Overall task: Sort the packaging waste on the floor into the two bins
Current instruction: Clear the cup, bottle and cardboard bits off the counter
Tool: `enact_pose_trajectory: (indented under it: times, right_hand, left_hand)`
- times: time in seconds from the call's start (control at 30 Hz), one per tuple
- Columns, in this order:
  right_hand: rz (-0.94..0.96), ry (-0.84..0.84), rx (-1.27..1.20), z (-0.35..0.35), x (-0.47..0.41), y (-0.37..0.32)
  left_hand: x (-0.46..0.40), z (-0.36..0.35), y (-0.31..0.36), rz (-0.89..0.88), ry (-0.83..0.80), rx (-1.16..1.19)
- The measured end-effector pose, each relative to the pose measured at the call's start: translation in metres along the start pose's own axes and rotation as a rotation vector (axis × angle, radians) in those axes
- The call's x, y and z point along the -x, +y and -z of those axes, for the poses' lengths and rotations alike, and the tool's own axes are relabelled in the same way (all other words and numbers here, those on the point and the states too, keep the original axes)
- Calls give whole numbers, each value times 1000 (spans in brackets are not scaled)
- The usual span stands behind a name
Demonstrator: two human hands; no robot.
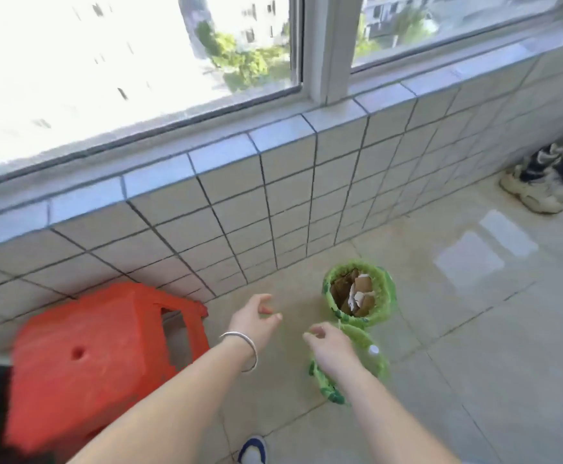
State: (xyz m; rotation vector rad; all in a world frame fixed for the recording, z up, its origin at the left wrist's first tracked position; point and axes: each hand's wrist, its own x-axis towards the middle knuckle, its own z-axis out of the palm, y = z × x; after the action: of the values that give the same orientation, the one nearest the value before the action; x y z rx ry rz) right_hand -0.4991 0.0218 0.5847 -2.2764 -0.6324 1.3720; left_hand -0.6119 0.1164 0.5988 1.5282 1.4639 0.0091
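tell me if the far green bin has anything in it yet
Partly full: the far green bin stands upright with brown and white cardboard scraps showing inside its rim.

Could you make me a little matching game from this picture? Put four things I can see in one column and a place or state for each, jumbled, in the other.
Things:
1. far bin
2. near bin
3. stool
4. shoes

Descriptions:
A. red, beside the tiled wall at the left
B. lined in green, holds brown cardboard pieces
C. on the floor at the far right by the wall
D. partly hidden under the right hand, a white bottle cap showing

Pairs: 1-B, 2-D, 3-A, 4-C
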Motion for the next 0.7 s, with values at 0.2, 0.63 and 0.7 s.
enact_pose_trajectory:
  times: [0.2, 0.63, 0.7]
  right_hand:
    - [306, -95, 65, -42, 115, -119]
    - [749, -463, 165, -288, 381, -241]
    - [812, -524, 212, -334, 423, -246]
  left_hand:
    - [113, 123, -10, -9, 268, 197]
    - [402, 340, -181, 77, 846, 317]
    - [443, 364, -219, 131, 942, 325]
